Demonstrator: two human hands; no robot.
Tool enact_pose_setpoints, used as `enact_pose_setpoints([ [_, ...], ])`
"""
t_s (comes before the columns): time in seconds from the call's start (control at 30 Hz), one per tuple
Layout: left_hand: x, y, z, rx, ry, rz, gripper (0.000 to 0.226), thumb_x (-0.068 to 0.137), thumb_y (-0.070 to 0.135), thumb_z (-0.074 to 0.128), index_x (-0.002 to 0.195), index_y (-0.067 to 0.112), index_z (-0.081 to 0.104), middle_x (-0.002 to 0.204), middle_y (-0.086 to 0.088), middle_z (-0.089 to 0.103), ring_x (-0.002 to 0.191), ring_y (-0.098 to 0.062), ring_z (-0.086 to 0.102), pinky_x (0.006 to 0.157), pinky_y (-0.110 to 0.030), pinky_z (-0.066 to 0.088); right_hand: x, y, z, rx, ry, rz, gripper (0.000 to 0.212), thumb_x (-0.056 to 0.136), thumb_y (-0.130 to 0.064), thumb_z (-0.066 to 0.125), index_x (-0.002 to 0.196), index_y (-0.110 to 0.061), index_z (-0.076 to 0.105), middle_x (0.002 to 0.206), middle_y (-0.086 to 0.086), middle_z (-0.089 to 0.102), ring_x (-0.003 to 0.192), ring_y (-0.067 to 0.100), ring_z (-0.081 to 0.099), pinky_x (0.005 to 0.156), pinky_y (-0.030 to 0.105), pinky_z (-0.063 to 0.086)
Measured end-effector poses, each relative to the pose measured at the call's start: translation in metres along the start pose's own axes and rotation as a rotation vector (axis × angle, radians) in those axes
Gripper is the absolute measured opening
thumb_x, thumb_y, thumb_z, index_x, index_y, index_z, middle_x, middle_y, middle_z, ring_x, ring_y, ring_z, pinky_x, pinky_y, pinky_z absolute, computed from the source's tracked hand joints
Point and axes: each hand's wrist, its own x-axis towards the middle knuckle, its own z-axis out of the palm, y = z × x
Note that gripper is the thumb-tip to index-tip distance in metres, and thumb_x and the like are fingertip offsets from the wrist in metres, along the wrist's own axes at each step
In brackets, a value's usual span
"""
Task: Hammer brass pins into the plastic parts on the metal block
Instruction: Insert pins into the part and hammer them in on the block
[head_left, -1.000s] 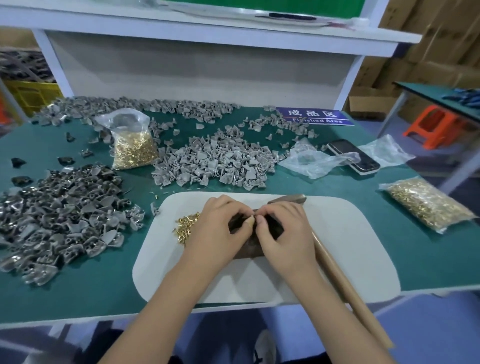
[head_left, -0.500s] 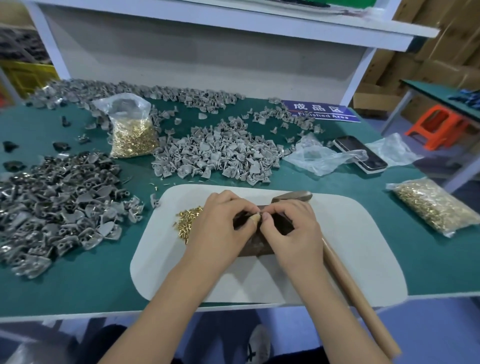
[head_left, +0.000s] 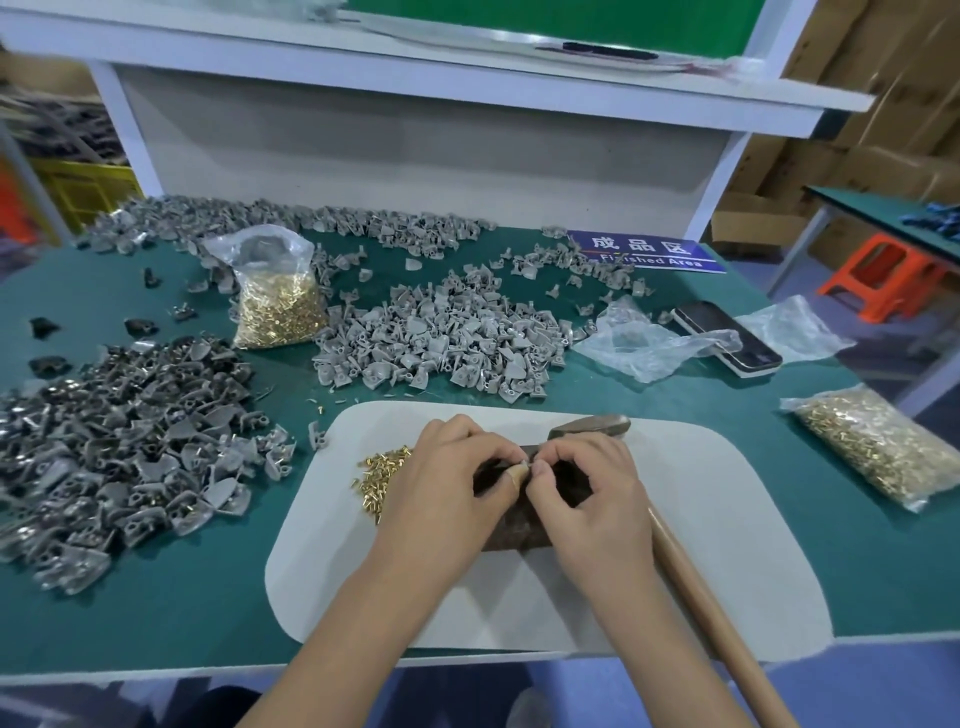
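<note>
Loose brass pins (head_left: 382, 475) heaped on the white mat (head_left: 727, 519) | your left hand (head_left: 447, 483) pinches a small part, fingers curled, over the metal block (head_left: 514, 525) | right hand (head_left: 592, 493) pinches it too | hammer (head_left: 691, 582) lies just right, on the counter (head_left: 156, 597).

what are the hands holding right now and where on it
Both hands pinch one small pale item between thumb and fingertips over the metal block; it is too small to tell which part is gripped. The hammer lies unheld.
</note>
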Motion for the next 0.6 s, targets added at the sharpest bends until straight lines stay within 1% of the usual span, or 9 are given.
enact_pose_setpoints([
  [0.1, 0.001, 0.000, -0.002, 0.009, -0.014, -0.005, 0.005, 0.087, 0.041, 0.072, 0.092, 0.040, 0.073, 0.089, 0.016, 0.055, 0.099, -0.003, 0.048, 0.079, -0.039, 0.049, 0.002, -0.001, -0.001, -0.005, -0.011, 0.012, 0.005, 0.078, -0.014, 0.068, 0.076, -0.018, 0.067, 0.084, -0.011, 0.064, 0.092, 0.016, 0.058, 0.087, 0.024, 0.043],
  [0.27, 0.001, 0.004, -0.003, 0.031, -0.012, -0.007, 0.006, 0.088, 0.043, 0.071, 0.094, 0.041, 0.071, 0.090, 0.017, 0.055, 0.100, -0.002, 0.048, 0.078, -0.038, 0.049, 0.000, -0.006, -0.003, 0.002, -0.002, 0.035, 0.004, 0.078, -0.014, 0.068, 0.076, -0.017, 0.069, 0.085, -0.013, 0.063, 0.094, 0.012, 0.057, 0.088, 0.020, 0.042],
  [0.37, -0.001, 0.005, -0.003, 0.060, -0.007, 0.011, 0.008, 0.089, 0.044, 0.069, 0.096, 0.041, 0.068, 0.091, 0.017, 0.054, 0.101, -0.002, 0.048, 0.078, -0.038, 0.050, 0.001, -0.009, -0.004, 0.011, -0.014, 0.056, 0.003, 0.078, -0.014, 0.068, 0.076, -0.017, 0.070, 0.085, -0.010, 0.064, 0.094, 0.016, 0.058, 0.089, 0.024, 0.043],
  [0.5, -0.001, 0.004, -0.003, 0.073, -0.016, 0.009, 0.006, 0.089, 0.042, 0.069, 0.095, 0.041, 0.068, 0.091, 0.016, 0.054, 0.101, -0.003, 0.047, 0.078, -0.038, 0.050, 0.001, -0.012, -0.008, 0.010, -0.064, 0.080, 0.017, 0.080, -0.001, 0.076, 0.076, -0.016, 0.070, 0.085, -0.006, 0.065, 0.095, 0.018, 0.058, 0.090, 0.030, 0.045],
  [0.6, 0.001, 0.004, -0.003, 0.087, -0.029, -0.008, 0.007, 0.090, 0.043, 0.068, 0.097, 0.042, 0.069, 0.091, 0.017, 0.052, 0.101, -0.002, 0.046, 0.077, -0.038, 0.050, 0.006, -0.011, -0.011, 0.007, -0.106, 0.090, 0.017, 0.079, 0.000, 0.077, 0.074, -0.016, 0.070, 0.084, -0.005, 0.064, 0.094, 0.017, 0.057, 0.090, 0.033, 0.045],
])
